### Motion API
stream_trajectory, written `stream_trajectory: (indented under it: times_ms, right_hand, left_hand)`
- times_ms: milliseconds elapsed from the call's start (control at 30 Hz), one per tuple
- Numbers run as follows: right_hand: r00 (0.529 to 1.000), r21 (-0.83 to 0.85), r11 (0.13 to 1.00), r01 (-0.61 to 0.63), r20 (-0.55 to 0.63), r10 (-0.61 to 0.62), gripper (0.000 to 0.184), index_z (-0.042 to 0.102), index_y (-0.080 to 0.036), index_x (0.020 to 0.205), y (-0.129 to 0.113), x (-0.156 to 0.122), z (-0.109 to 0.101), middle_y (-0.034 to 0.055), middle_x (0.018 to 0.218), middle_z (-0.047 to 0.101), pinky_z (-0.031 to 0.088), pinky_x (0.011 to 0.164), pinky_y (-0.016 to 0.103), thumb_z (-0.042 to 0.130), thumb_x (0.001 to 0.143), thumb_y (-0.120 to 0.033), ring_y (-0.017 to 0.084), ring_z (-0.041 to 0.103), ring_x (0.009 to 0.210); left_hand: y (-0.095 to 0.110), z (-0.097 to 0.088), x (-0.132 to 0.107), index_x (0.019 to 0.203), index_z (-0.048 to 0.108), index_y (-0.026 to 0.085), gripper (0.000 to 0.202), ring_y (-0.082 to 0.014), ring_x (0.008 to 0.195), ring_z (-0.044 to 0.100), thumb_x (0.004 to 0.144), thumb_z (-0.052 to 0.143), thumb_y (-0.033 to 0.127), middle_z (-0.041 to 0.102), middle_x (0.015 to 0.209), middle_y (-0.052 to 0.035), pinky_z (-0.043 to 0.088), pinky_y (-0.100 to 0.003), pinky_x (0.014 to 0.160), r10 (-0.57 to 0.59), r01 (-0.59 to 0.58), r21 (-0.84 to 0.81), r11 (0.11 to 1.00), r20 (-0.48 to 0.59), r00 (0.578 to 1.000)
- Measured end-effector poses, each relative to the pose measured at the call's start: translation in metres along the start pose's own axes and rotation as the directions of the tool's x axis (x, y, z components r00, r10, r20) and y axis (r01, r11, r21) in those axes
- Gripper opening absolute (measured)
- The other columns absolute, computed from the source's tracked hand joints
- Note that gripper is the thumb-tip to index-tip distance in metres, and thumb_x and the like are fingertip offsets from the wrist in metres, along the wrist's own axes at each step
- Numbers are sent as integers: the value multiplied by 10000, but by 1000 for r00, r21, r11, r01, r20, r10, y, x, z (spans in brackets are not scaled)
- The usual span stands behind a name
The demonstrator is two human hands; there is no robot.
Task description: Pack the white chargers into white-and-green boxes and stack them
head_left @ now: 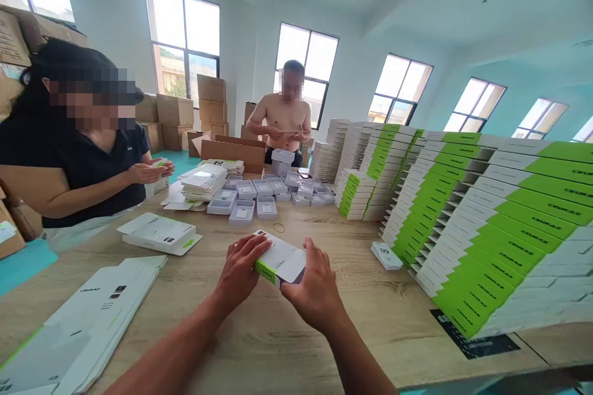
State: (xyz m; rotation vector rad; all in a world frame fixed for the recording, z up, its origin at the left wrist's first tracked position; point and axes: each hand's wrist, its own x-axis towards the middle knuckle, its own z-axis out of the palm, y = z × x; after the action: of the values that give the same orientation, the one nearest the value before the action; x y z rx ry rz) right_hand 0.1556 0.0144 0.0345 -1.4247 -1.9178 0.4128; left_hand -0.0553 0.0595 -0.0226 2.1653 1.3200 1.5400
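Note:
Above the middle of the wooden table, a white and green carton (282, 257) is held between my two hands. My left hand (241, 264) grips its left end, fingers over the top. My right hand (316, 284) wraps the right end, thumb low on the near side, where a flap edge shows. Just beyond the carton a rubber band (278, 228) lies on the table. To the left are a formed white carton (157, 231) with a flap out and a stack of flat, unfolded cartons (92, 315). Small white cards (386, 255) lie to the right.
Tall stacks of finished cartons (504, 241) line the right side. Several white plastic trays (243, 210) and a pile of flat cartons (204, 182) sit farther back. A person (88, 154) at the left holds a carton; another person (287, 114) stands behind an open cardboard box (234, 154).

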Motion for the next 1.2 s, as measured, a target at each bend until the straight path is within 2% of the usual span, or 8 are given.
stream_trajectory:
  times_ms: [133, 300, 367, 500, 667, 967, 1100, 1200]
  right_hand:
    - [958, 244, 931, 270, -165, -234, 1063, 80, -367, 1595, -1, -22, -6, 73, 1700, 83, 310, 1191, 560, 765, 784, -304, 352, 172, 1546]
    - [969, 435, 870, 230, -26, -244, 799, 200, -384, 1571, 19, -47, -26, 81, 1370, 630, 528, 994, 443, 662, 924, -299, 241, 656, 1142]
    - [971, 456, 862, 221, -19, -239, 711, 291, -386, 1537, 29, -59, -26, 54, 1248, 702, 550, 945, 418, 656, 934, -291, 216, 684, 1015]
    - [963, 461, 849, 260, -59, -263, 593, 427, -379, 1460, 47, -83, -24, 46, 1244, 711, 563, 931, 391, 680, 929, -300, 219, 676, 1053]
    - [926, 320, 872, 370, -55, -373, 376, 604, -329, 1309, 44, -94, -41, 66, 1178, 733, 592, 858, 344, 674, 940, -319, 227, 698, 1009]
    - [785, 241, 753, 613, -71, -616, 420, 567, -267, 1342, 48, -98, -53, 117, 1251, 661, 594, 873, 324, 656, 940, -181, 213, 680, 1067]
    - [751, 182, 730, 659, -127, -648, 394, 597, -261, 1252, 45, -102, -61, 142, 1391, 538, 564, 960, 399, 647, 903, -86, 255, 592, 1225]
    - [721, 208, 693, 691, -116, -684, 463, 538, -280, 1264, 36, -102, -69, 84, 1185, 650, 552, 969, 396, 615, 891, -17, 218, 616, 1164]
  left_hand:
    - [27, -6, -7, 1186, 685, 246, 392, -276, 1167, 657, 816, 628, 130, 733, 1221, -90, 522, -472, 1025, -46, 51, -97, 994, 53, 998]
    - [76, -10, -40, 1295, 570, 226, 484, -292, 1065, 731, 849, 740, 302, 742, 1205, -112, 620, -432, 877, -164, 352, -503, 789, 380, 910]
    - [91, -10, -58, 1353, 480, 267, 607, -295, 1101, 718, 827, 777, 326, 711, 1256, -114, 611, -447, 908, -267, 440, -613, 656, 357, 895]
    - [107, -13, -87, 1370, 457, 335, 618, -257, 1077, 723, 838, 766, 382, 698, 1256, -71, 624, -407, 898, -361, 359, -560, 747, 113, 926]
    - [114, -32, -90, 1324, 588, 303, 460, -236, 991, 741, 891, 714, 395, 723, 1194, -64, 655, -360, 830, -231, 311, -420, 853, 232, 945]
    - [125, -57, -89, 1314, 595, 266, 320, -191, 1057, 707, 994, 593, 254, 698, 1209, -93, 600, -252, 864, 210, -210, -34, 977, 306, 928]
    - [131, -53, -92, 1279, 597, 216, 293, -195, 1137, 668, 1002, 542, 137, 636, 1300, -138, 573, -254, 904, 283, -304, 53, 951, 239, 929]
    - [136, -49, -91, 1200, 564, 207, 307, -198, 1235, 619, 955, 555, 21, 658, 1274, -126, 536, -303, 1012, 346, -350, -2, 937, 145, 927]
